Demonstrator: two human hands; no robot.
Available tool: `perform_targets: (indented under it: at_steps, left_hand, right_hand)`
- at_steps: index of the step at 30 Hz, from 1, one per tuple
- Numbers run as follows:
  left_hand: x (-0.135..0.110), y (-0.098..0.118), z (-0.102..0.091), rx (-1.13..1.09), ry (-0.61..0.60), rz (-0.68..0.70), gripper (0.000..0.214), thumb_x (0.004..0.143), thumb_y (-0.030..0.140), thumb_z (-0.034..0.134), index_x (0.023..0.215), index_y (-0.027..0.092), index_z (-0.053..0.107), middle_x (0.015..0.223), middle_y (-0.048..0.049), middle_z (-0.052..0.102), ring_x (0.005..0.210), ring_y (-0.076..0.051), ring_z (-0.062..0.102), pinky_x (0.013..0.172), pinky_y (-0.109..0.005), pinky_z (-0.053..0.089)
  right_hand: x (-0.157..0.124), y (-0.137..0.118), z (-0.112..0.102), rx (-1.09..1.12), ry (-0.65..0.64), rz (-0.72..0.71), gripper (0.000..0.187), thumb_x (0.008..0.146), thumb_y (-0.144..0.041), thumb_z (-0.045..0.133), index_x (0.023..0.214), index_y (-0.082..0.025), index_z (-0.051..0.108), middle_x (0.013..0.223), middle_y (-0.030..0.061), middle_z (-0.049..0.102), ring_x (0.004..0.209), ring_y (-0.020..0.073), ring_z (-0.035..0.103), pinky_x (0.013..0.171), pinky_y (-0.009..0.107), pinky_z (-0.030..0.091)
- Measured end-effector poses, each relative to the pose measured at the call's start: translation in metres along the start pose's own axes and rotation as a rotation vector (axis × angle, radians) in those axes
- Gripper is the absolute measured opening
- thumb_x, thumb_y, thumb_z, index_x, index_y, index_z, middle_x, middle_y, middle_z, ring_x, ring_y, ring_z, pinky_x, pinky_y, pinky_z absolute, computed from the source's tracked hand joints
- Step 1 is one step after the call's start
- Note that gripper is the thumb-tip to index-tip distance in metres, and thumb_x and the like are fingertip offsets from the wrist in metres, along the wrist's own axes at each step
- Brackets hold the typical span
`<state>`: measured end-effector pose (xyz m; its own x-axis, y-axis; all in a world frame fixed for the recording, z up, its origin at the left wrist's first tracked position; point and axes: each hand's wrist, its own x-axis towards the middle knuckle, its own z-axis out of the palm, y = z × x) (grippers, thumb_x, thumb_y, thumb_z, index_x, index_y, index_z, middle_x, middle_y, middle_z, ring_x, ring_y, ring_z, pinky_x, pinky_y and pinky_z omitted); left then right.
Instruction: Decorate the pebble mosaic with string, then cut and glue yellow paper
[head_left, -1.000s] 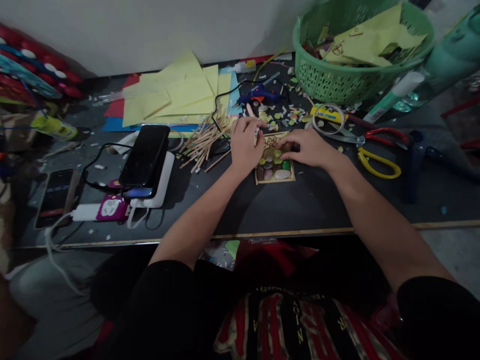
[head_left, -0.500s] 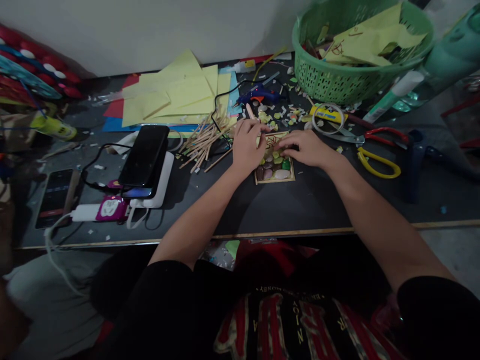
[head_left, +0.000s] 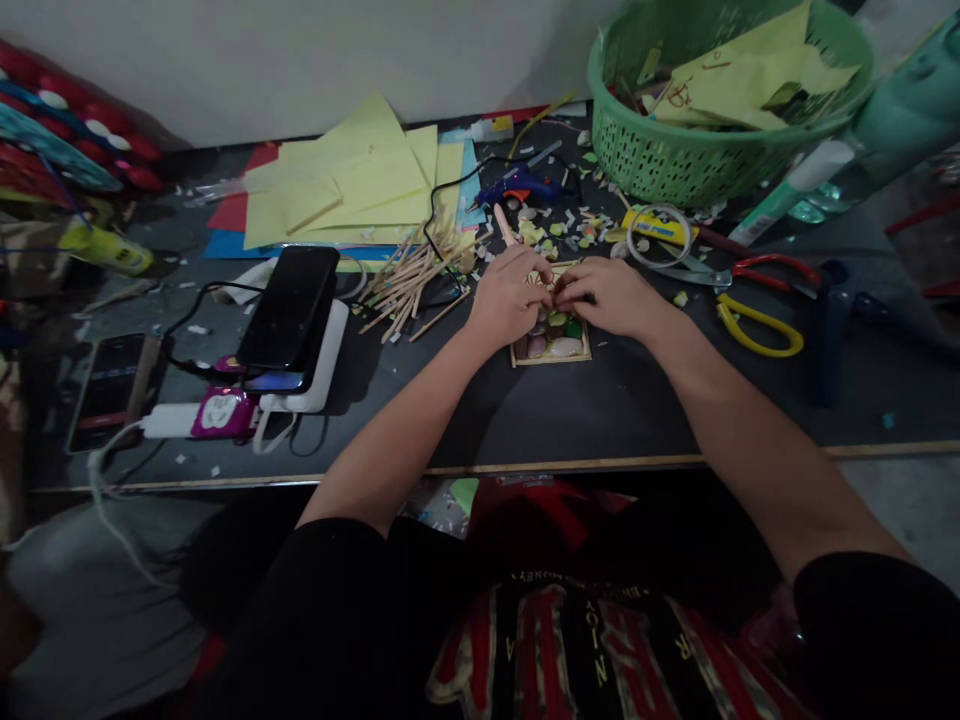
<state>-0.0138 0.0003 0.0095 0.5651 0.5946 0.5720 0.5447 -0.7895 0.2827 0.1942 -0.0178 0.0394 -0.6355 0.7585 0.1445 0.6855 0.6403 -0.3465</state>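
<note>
A small panel (head_left: pixel 551 361) edged with thin wooden sticks lies flat on the dark table in front of me. Coloured pebbles (head_left: pixel 564 347), green, purple and pale, fill its near part, and brown line marks show on its far part. Over its left side is my left hand (head_left: pixel 511 295), fingers bent and fingertips pinched. From the right, my right hand (head_left: pixel 606 292) comes in with its fingers drawn together. The fingertips of both hands meet above the middle of the panel. Anything between them is too small or hidden to name.
Wooden sticks (head_left: pixel 405 282) lie in a heap left of the panel, near yellow paper sheets (head_left: pixel 352 170). Behind sit a blue glue gun (head_left: pixel 525 187) and a green basket (head_left: pixel 675 165). Scissors with yellow handles (head_left: pixel 761 335) lie right; stacked phones (head_left: pixel 289 310) and cables lie left.
My left hand has moved slightly right, and my right hand slightly left, so their fingertips now meet over the panel. The fingers have closed in more. The panel stays in place.
</note>
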Motion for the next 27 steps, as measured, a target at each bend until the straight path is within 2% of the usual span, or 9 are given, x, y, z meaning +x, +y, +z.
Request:
perform_targets:
  at_steps: [3, 7, 9, 12, 16, 20, 23, 27]
  left_hand:
    - [0.000, 0.002, -0.001, 0.006, -0.029, 0.016, 0.029, 0.085, 0.014, 0.050, 0.068, 0.022, 0.071, 0.095, -0.0057, 0.067, 0.105, -0.023, 0.059, 0.094, -0.046, 0.050]
    - [0.000, 0.002, -0.001, -0.002, -0.043, 0.001, 0.029, 0.083, 0.011, 0.049, 0.068, 0.021, 0.071, 0.096, -0.0059, 0.069, 0.105, -0.023, 0.059, 0.094, -0.046, 0.049]
    - [0.001, 0.001, -0.002, -0.021, -0.068, 0.008, 0.030, 0.081, 0.009, 0.048, 0.066, 0.021, 0.071, 0.097, -0.0058, 0.070, 0.108, -0.023, 0.059, 0.096, -0.046, 0.049]
    - [0.002, 0.001, -0.001, -0.063, -0.106, 0.015, 0.030, 0.079, 0.008, 0.049, 0.061, 0.022, 0.068, 0.099, -0.0043, 0.072, 0.112, -0.023, 0.058, 0.098, -0.045, 0.049]
    - [0.001, 0.000, -0.001, -0.083, -0.105, 0.025, 0.028, 0.076, 0.006, 0.049, 0.061, 0.022, 0.066, 0.101, -0.0035, 0.072, 0.113, -0.022, 0.058, 0.098, -0.045, 0.049]
    - [-0.001, -0.001, -0.003, 0.017, -0.085, -0.012, 0.027, 0.080, 0.008, 0.048, 0.072, 0.022, 0.069, 0.100, -0.0052, 0.072, 0.110, -0.024, 0.059, 0.095, -0.044, 0.049]
    - [-0.001, 0.000, -0.005, 0.063, -0.064, -0.054, 0.030, 0.085, 0.010, 0.046, 0.085, 0.024, 0.073, 0.105, -0.0054, 0.071, 0.112, -0.025, 0.058, 0.097, -0.046, 0.047]
    - [0.003, 0.004, -0.005, 0.009, -0.136, 0.008, 0.034, 0.085, 0.008, 0.046, 0.084, 0.025, 0.076, 0.106, -0.0053, 0.068, 0.114, -0.024, 0.057, 0.102, -0.045, 0.047]
  right_hand:
    - [-0.001, -0.009, -0.007, -0.081, -0.040, 0.016, 0.029, 0.088, -0.017, 0.051, 0.092, -0.023, 0.079, 0.108, 0.0048, 0.073, 0.107, 0.0257, 0.061, 0.090, 0.041, 0.046]
    - [-0.005, -0.019, -0.015, -0.141, -0.060, 0.045, 0.024, 0.084, -0.020, 0.056, 0.089, -0.022, 0.079, 0.139, 0.0055, 0.060, 0.122, 0.0317, 0.054, 0.097, 0.046, 0.045]
    - [-0.007, -0.021, -0.017, -0.126, -0.064, 0.077, 0.023, 0.083, -0.019, 0.057, 0.089, -0.022, 0.079, 0.147, 0.0041, 0.053, 0.129, 0.0332, 0.050, 0.101, 0.049, 0.044]
    - [-0.009, -0.020, -0.015, -0.109, -0.026, 0.094, 0.022, 0.080, -0.016, 0.059, 0.087, -0.023, 0.079, 0.149, 0.0025, 0.052, 0.134, 0.0344, 0.047, 0.105, 0.053, 0.043]
    - [-0.008, -0.017, -0.008, -0.096, 0.047, 0.048, 0.022, 0.078, -0.016, 0.061, 0.086, -0.025, 0.079, 0.148, 0.0005, 0.052, 0.135, 0.0346, 0.045, 0.106, 0.056, 0.043]
    - [-0.005, -0.018, -0.001, -0.115, 0.062, 0.001, 0.024, 0.085, -0.017, 0.055, 0.087, -0.021, 0.078, 0.147, 0.0053, 0.054, 0.129, 0.0323, 0.051, 0.104, 0.053, 0.045]
    - [-0.005, -0.017, -0.004, -0.126, 0.165, 0.054, 0.029, 0.090, -0.016, 0.050, 0.095, -0.020, 0.077, 0.138, 0.0065, 0.061, 0.121, 0.0304, 0.056, 0.103, 0.051, 0.046]
    - [-0.010, -0.009, -0.014, -0.227, 0.442, 0.337, 0.027, 0.093, -0.020, 0.051, 0.101, -0.015, 0.076, 0.130, 0.0126, 0.063, 0.122, 0.0341, 0.054, 0.102, 0.052, 0.045]
